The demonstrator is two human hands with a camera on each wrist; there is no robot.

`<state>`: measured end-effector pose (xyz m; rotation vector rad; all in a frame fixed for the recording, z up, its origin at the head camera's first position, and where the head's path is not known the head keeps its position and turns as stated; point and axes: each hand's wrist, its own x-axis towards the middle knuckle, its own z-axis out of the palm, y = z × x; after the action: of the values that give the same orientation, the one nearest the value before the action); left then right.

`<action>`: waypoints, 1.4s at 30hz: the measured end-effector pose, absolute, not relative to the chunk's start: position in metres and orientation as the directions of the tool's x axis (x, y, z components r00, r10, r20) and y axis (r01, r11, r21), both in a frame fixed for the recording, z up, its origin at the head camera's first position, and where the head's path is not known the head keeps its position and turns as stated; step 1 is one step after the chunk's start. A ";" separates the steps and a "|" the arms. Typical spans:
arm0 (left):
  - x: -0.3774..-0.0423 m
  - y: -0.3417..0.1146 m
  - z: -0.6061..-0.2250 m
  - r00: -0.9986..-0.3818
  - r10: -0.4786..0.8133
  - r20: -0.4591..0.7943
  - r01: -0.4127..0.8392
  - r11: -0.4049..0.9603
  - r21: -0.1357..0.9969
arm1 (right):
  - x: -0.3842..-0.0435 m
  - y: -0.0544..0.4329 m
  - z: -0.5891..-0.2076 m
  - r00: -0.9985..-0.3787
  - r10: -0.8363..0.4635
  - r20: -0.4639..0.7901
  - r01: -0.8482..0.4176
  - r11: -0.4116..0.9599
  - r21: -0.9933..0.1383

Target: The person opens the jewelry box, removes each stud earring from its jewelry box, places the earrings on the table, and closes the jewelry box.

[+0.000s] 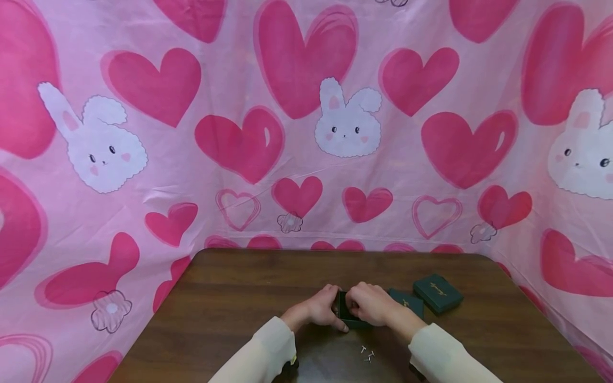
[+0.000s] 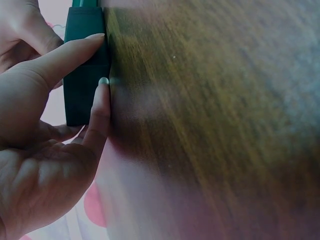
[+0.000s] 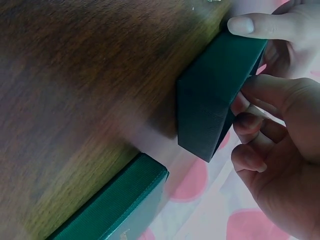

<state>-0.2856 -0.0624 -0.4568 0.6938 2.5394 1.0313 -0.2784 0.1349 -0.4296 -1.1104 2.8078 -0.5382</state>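
A small dark green box (image 1: 358,323) stands uncovered on the table, its inside dark. My left hand (image 1: 323,307) grips its left end; in the left wrist view the thumb and fingers lie along the box's side (image 2: 80,102). My right hand (image 1: 371,304) dips its bent fingers into the opening. In the right wrist view, its thumb and fingertips meet at the rim of the box (image 3: 212,82); whether they pinch anything inside is hidden. Several tiny white T-shaped pieces (image 1: 369,355) lie on the table in front of the box.
A green lid or box (image 1: 407,301) with gold lettering lies just right of the right hand, partly behind the forearm. Beyond it sits another green box (image 1: 438,293) with gold script. The brown wooden table (image 1: 230,303) ends at a pink heart-patterned cloth (image 1: 306,170).
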 end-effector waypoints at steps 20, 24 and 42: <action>-0.288 -0.061 -0.459 -0.840 0.534 -0.099 0.319 0.633 0.705 | -0.273 0.141 -0.429 -0.733 -0.677 0.065 -0.657 0.679 -0.327; -0.288 -0.061 -0.459 -0.840 0.533 -0.098 0.317 0.630 0.709 | -0.271 0.143 -0.429 -0.734 -0.677 0.055 -0.656 0.684 -0.321; -0.284 -0.061 -0.457 -0.846 0.524 -0.095 0.316 0.637 0.703 | -0.263 0.154 -0.422 -0.726 -0.683 0.074 -0.667 0.675 -0.314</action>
<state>-0.2842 -0.0609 -0.4573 0.6769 2.5699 1.0223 -0.2635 0.1538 -0.4219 -1.1417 2.8295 -0.5003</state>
